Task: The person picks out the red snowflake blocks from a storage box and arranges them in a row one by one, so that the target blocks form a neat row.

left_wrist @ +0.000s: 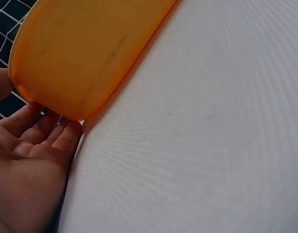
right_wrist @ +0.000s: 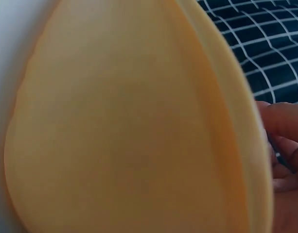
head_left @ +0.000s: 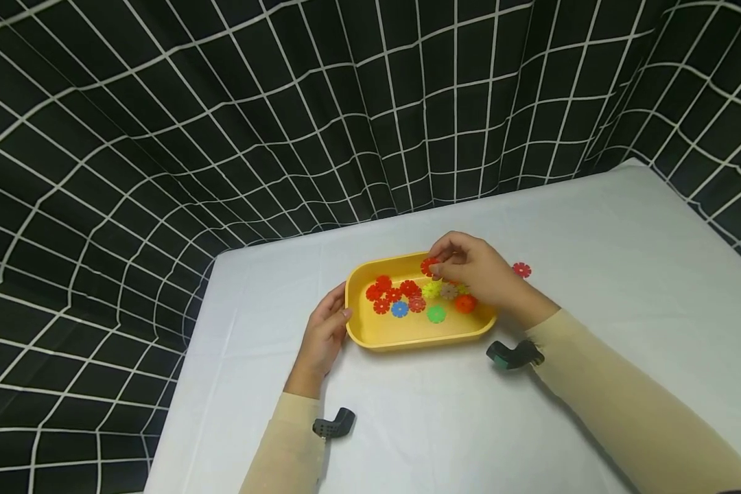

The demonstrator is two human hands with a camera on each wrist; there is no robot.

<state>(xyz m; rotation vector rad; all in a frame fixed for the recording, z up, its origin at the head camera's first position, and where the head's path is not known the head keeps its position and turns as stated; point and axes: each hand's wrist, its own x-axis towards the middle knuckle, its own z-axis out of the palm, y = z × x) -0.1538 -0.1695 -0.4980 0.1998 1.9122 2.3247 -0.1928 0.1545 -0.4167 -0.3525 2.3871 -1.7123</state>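
white cloth (head_left: 407, 412) carries the yellow tray (head_left: 401, 333) i see, lengthwise left to right; left hand (head_left: 322, 335) grips its left end. right hand (head_left: 480, 271), hiding its far right corner, pinches a red disc (head_left: 429, 266), apparently facing me, beyond loose discs (head_left: 410, 289).

Worn on the head, my widest view looks forward and down from well above the yellow tray (head_left: 401, 332), taking in the left hand (head_left: 322, 337), the right hand (head_left: 484, 272), the white tabletop (head_left: 420, 412) and the gridded curtain (head_left: 296, 137) beyond. My left wrist view works close in, facing the tray's end past the palm, the tabletop spreading across its right side. Closest of all, my right wrist view lets the tray fill most of its frame. All three share tray and curtain.
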